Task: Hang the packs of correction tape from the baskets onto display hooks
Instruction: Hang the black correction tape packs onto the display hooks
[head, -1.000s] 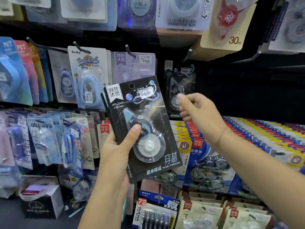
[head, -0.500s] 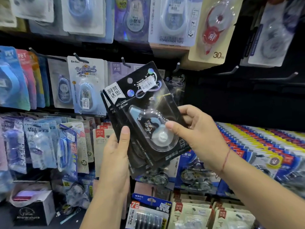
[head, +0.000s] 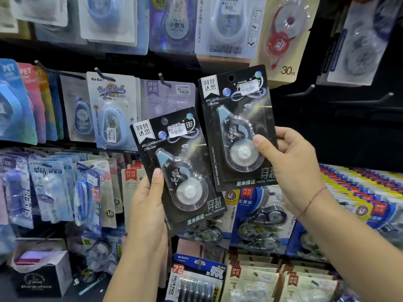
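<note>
My left hand grips a stack of black correction tape packs by the lower left edge, thumb on the front. My right hand holds a single black pack of the same kind, thumb pressed on its clear blister, raised upright to the right of the stack. Its hang hole is near the top. Bare display hooks stick out of the dark panel to the right of that pack. A purple pack hangs on a hook just behind and left of it.
Rows of hanging correction tape packs fill the wall above and left, among them a Basketball pack. Lower trays hold more packs and coloured rows at right. A small open box sits at bottom left.
My right hand took the front pack off the stack and lifted it up and to the right. My left hand stays low with the remaining packs.
</note>
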`<state>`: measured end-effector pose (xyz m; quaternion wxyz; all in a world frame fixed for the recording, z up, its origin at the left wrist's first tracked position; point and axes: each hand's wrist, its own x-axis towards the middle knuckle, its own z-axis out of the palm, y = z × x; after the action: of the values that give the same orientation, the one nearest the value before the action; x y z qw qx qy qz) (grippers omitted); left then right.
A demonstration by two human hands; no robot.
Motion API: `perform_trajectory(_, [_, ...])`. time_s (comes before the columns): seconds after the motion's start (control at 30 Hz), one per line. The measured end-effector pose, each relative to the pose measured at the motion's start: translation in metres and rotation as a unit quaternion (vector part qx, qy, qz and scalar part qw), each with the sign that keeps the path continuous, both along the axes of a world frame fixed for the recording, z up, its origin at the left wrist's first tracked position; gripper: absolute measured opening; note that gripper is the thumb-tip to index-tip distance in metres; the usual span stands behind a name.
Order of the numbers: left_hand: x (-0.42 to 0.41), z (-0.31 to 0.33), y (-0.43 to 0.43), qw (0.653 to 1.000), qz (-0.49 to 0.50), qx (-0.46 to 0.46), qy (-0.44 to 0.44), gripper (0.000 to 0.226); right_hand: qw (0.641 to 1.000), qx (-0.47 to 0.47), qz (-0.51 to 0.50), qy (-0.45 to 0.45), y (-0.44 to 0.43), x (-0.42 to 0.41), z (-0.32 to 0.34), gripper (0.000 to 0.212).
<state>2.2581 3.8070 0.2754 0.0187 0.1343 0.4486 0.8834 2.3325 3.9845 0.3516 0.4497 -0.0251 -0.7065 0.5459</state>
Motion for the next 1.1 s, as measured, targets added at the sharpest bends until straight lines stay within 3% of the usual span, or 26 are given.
perform_trajectory(0.37, [-0.006,-0.003,-0.001,1.000,0.023,-0.004,-0.008,0.029,0.999,-0.018,-0.024,-0.021,0.002,-0.009,-0.014,0.015])
perform_trajectory(0.57, [-0.017,-0.007,-0.006,0.999,0.038,0.014,-0.021,0.027,0.995,-0.039,-0.040,-0.079,0.033,-0.073,-0.014,0.029])
perform_trajectory(0.7, [-0.023,-0.008,-0.008,0.998,0.051,0.023,-0.019,0.026,0.990,-0.027,-0.056,-0.126,0.058,-0.119,-0.019,0.022])
perform_trajectory(0.87, [-0.028,-0.010,-0.007,0.998,0.047,0.027,-0.016,0.025,0.987,-0.029,-0.053,-0.151,0.070,-0.149,-0.016,0.049])
perform_trajectory(0.97, [-0.027,-0.009,-0.006,0.999,0.043,0.025,-0.017,0.027,0.980,-0.047,-0.071,-0.181,0.074,-0.153,-0.016,0.054])
perform_trajectory(1.1, [-0.021,-0.008,-0.004,0.999,0.029,0.026,0.001,0.026,0.970,0.061,-0.154,-0.177,0.057,-0.121,-0.007,0.054])
